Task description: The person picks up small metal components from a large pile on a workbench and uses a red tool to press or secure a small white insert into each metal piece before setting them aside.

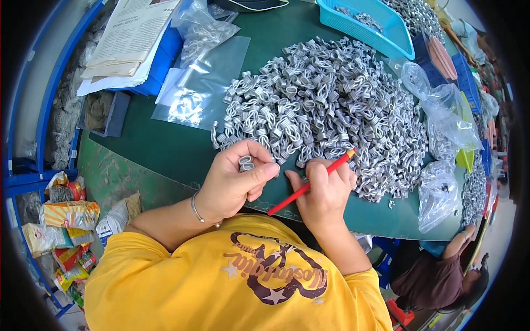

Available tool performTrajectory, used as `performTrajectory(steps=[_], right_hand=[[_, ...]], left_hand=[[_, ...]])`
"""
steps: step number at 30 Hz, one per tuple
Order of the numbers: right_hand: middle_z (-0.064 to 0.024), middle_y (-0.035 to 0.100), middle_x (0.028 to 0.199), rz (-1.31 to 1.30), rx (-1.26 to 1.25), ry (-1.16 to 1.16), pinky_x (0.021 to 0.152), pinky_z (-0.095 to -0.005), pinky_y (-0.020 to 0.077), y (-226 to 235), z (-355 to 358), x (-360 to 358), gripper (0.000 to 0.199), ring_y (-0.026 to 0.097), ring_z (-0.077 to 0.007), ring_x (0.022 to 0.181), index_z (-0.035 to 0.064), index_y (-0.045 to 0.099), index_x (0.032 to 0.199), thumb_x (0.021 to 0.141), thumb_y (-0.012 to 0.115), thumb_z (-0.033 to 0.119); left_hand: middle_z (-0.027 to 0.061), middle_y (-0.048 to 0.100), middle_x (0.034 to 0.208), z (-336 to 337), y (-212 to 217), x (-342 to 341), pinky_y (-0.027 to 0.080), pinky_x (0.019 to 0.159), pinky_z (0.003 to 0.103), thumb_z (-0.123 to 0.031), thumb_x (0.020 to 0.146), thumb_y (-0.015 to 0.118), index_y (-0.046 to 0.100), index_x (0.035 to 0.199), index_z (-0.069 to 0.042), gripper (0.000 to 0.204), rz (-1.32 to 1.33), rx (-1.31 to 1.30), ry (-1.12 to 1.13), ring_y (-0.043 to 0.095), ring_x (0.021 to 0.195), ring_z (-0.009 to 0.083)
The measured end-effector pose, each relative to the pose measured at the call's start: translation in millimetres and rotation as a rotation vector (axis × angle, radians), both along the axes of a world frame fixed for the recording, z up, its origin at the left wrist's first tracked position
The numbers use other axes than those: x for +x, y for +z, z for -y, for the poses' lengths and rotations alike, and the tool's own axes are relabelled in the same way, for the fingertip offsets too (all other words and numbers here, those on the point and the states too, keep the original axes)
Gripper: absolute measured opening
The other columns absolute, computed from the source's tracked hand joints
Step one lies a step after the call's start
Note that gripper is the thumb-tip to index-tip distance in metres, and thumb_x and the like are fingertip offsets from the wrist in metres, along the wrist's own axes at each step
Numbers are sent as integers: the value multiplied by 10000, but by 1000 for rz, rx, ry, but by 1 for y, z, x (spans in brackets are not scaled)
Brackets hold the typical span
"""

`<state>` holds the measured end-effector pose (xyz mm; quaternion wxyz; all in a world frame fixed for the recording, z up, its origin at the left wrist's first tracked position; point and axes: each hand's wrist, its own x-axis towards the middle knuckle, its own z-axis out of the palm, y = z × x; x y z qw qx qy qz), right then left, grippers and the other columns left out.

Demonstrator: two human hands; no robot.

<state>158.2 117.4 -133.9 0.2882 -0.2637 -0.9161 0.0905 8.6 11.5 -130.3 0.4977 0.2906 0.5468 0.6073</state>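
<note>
My left hand [234, 179] is closed around a few small grey ribbed metal clips [245, 163], at the near edge of a large heap of the same clips [326, 105] on the green table mat [165, 149]. My right hand [326, 190] grips a red pencil-like stick [309, 185] that points up and right, its tip touching the heap's near side. The two hands sit side by side, almost touching, just in front of my yellow shirt.
Clear plastic bags [201, 83] lie at the far left of the mat, more bags with clips [441, 165] on the right. A blue basket [370, 25] stands at the back. Papers [130, 38] rest far left. Another person sits at lower right [441, 276]. Snack packets [66, 220] lie on the floor.
</note>
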Motion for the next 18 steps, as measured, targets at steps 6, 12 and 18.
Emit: performTrajectory(steps=[6,12,18], right_hand=[[-23,595,754,-52,10,-43,681,-362,319,-5,-2,-2,202,500,-241,682,107,528,742,645,705,122],[-11,571,748,-27,61,-94,691,-354,308,-6,-3,-4,349,517,-233,731,109,475,802,596,756,120],[-49,578,758,-32,49,-82,695,-354,340,-5,-2,-3,325,528,-249,716,95,466,791,602,726,55]], left_hand=[[5,568,783,-1,-5,3,429,591,183,-57,834,620,566,925,-13,114,-346,63,-16,516,708,56],[-25,545,765,-3,-9,7,404,631,173,-37,808,654,566,854,-14,102,-407,66,-60,476,696,28],[-26,537,748,-2,-6,8,393,600,179,-18,785,669,569,837,-19,112,-435,116,-70,442,655,27]])
